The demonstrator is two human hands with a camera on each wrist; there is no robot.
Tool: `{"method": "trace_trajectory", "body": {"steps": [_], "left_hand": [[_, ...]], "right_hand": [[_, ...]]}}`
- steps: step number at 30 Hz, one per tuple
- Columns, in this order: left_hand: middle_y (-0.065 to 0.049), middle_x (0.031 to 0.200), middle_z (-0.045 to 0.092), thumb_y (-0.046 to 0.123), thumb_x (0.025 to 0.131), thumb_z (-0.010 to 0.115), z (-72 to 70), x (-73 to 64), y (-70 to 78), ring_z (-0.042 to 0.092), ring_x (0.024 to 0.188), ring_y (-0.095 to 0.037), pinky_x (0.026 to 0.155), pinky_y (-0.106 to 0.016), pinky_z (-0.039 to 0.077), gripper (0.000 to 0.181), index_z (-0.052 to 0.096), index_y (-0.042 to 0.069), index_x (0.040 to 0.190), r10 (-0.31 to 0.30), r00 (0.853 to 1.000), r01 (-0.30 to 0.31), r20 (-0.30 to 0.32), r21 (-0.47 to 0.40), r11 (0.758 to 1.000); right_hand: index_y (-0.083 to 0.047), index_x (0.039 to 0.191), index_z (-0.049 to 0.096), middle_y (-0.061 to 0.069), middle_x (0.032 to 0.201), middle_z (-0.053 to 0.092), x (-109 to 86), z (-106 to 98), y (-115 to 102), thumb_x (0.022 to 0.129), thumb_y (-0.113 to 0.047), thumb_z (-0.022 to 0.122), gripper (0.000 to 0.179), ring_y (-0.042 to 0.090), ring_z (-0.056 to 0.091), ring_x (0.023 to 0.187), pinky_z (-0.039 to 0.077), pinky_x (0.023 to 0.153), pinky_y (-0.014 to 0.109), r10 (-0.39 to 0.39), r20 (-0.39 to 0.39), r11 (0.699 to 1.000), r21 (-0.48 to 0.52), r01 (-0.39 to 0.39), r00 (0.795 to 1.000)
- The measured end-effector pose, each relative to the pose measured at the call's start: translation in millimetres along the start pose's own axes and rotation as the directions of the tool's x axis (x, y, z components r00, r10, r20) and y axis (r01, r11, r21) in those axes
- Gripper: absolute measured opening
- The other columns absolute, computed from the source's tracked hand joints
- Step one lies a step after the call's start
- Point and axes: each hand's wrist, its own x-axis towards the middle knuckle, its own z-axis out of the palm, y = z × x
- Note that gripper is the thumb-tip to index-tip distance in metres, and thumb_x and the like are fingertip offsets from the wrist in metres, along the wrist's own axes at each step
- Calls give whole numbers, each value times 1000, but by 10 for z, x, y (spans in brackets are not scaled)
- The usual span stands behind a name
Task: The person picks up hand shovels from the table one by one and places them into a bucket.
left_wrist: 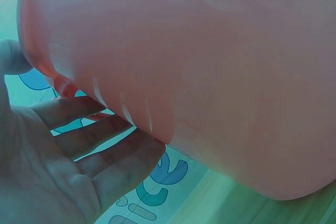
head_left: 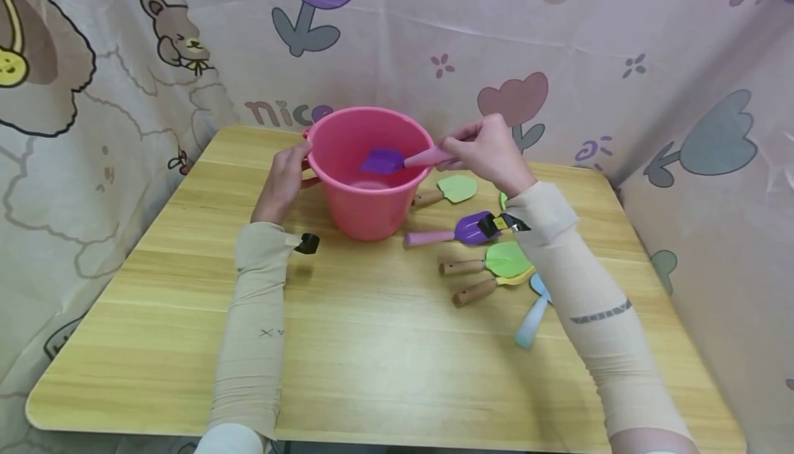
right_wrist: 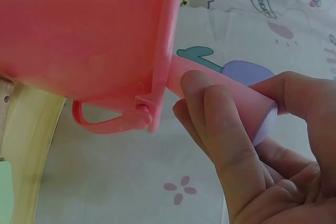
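Observation:
A pink bucket (head_left: 369, 209) stands upright on the wooden table. At its left side, my left hand (head_left: 280, 182) holds it, thumb at the rim and fingers against the outer wall, as the left wrist view also shows. My right hand (head_left: 486, 151) pinches the pink handle (right_wrist: 231, 95) of a small shovel (head_left: 382, 161). Its purple blade reaches over the rim and into the bucket, while the handle crosses the right side of the rim. In the right wrist view the bucket wall hides the blade.
Right of the bucket lie a pale green shovel (head_left: 457, 189), a purple shovel (head_left: 428, 238), a bright green shovel (head_left: 505, 259), a yellow one (head_left: 477, 291) and a blue one (head_left: 530, 322). Another green piece is partly hidden by the right forearm. A printed curtain (head_left: 397, 40) hangs behind the table.

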Motion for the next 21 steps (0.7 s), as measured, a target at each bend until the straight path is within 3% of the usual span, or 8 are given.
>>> {"method": "trace_trajectory", "body": {"steps": [5, 9, 13, 21], "left_hand": [[-8, 147, 54, 53, 109, 32, -7, 12, -5, 52, 141, -26, 114, -50, 52, 59, 57, 14, 146, 9, 1000, -9, 9, -15, 1000], [-7, 147, 54, 53, 109, 32, -14, 2, -3, 52, 141, -25, 114, -49, 52, 59, 56, 16, 147, 4, 1000, -4, 9, -16, 1000], [-7, 147, 54, 53, 109, 33, -7, -3, -7, 52, 140, -25, 115, -49, 52, 58, 56, 15, 147, 4, 1000, -3, 8, -27, 1000], [-10, 146, 54, 51, 109, 33, 16, 11, -9, 53, 140, -26, 115, -50, 51, 59, 57, 13, 146, 8, 1000, -7, 8, -50, 999]], "right_hand": [[-1, 98, 81, 13, 86, 81, 32, 60, -24, 94, -17, 67, 21, 13, 78, 69, 65, 69, 22, -16, -3, 994, -109, 16, 1000], [-6, 92, 83, 9, 85, 80, 50, 99, -58, 93, -20, 69, 19, 13, 77, 70, 60, 63, 18, -41, -9, 973, -226, 38, 999], [-8, 90, 83, 8, 85, 80, 55, 127, -100, 92, -20, 68, 19, 15, 76, 71, 56, 59, 18, -66, -3, 958, -280, 62, 998], [-5, 99, 82, 13, 92, 79, 65, 154, -141, 95, -17, 69, 18, 16, 79, 73, 64, 66, 21, -27, 27, 969, -245, 33, 999]]}}
